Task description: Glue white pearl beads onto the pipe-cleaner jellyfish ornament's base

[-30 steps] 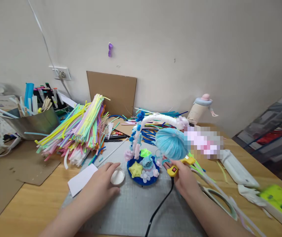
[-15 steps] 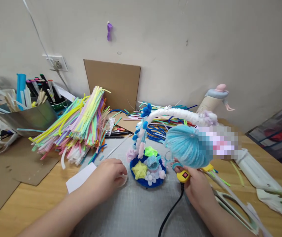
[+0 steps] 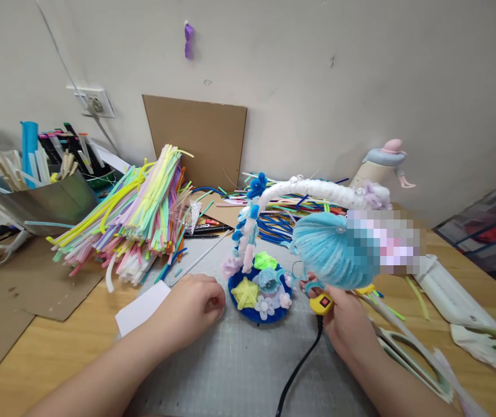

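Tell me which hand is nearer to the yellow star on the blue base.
Left. The left hand is just left of the yellow star; the right hand, holding a yellow corded device, is farther off, beyond the right side of the blue base.

Extends as a wooden table [image 3: 69, 341]; bears 1 grey mat [image 3: 239, 370] beneath the left hand [image 3: 193, 310], bundled fuzzy sticks [image 3: 130, 226] beyond it, cardboard [image 3: 0, 324] farther left, 1 white case [image 3: 456, 295] right of the right hand [image 3: 346, 318].

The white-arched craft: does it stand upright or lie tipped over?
Upright: its blue base sits on the grey mat, and its white arch rises above.
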The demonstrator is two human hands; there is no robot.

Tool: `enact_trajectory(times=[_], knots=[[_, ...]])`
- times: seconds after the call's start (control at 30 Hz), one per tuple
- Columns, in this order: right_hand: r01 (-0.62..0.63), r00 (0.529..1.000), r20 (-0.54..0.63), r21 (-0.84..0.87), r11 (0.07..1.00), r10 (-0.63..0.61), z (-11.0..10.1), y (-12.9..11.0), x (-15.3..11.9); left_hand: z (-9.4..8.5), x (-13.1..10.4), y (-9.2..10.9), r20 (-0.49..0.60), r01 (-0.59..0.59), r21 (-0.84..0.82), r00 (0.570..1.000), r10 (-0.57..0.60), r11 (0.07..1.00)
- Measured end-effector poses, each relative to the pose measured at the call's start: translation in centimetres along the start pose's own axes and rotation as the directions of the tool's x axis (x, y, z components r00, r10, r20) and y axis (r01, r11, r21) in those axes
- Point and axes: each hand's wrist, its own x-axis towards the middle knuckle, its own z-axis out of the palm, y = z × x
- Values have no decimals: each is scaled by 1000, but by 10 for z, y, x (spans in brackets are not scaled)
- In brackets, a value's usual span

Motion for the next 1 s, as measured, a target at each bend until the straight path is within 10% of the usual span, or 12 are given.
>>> enact_trajectory(times=[0.67,1.0], knots=[[50,999,-22,35,998,-50,18,-16,-14,-4,-7,4,-31,215,-195,974,-225,957],[39,998,-57,62,997,-35,19,-15,-14,5,-5,-5,-64,45,-101,997,-51,994]])
